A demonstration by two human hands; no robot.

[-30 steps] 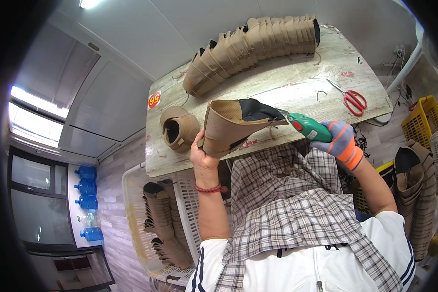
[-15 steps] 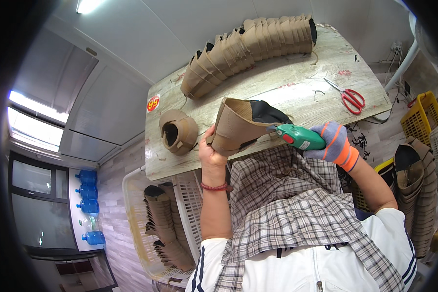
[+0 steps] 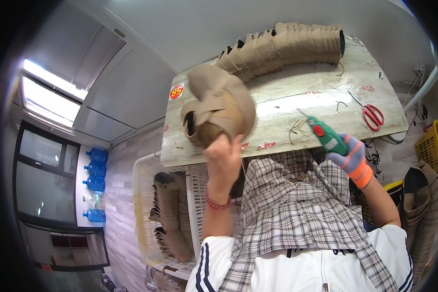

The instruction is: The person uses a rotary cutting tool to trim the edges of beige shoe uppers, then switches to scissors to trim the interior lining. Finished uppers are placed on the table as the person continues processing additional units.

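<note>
My left hand (image 3: 223, 158), bare, grips the near edge of a tan shoe upper (image 3: 233, 104), which is smeared by motion and raised over the left of the table. Part of another tan upper (image 3: 189, 121) shows behind it, mostly covered. My right hand (image 3: 348, 158), in a grey and orange glove, is closed around a green handheld electric cutter (image 3: 330, 139) with a red button. Its thin tip points up and left over the table, apart from any upper. Thin loose thread (image 3: 297, 129) lies by the tip. Red-handled scissors (image 3: 373, 118) rest to the right.
A long row of nested tan uppers (image 3: 287, 51) lies along the back of the worn table (image 3: 277, 109). At lower left, a pale plastic basket (image 3: 195, 194) holds stacked uppers (image 3: 168, 204). More uppers (image 3: 417, 194) stand at the right, near a yellow crate (image 3: 430, 143).
My left hand has swung the upper left, away from the cutter, over the other upper. My right hand has drawn the cutter back and turned its tip upward. The view has shifted slightly.
</note>
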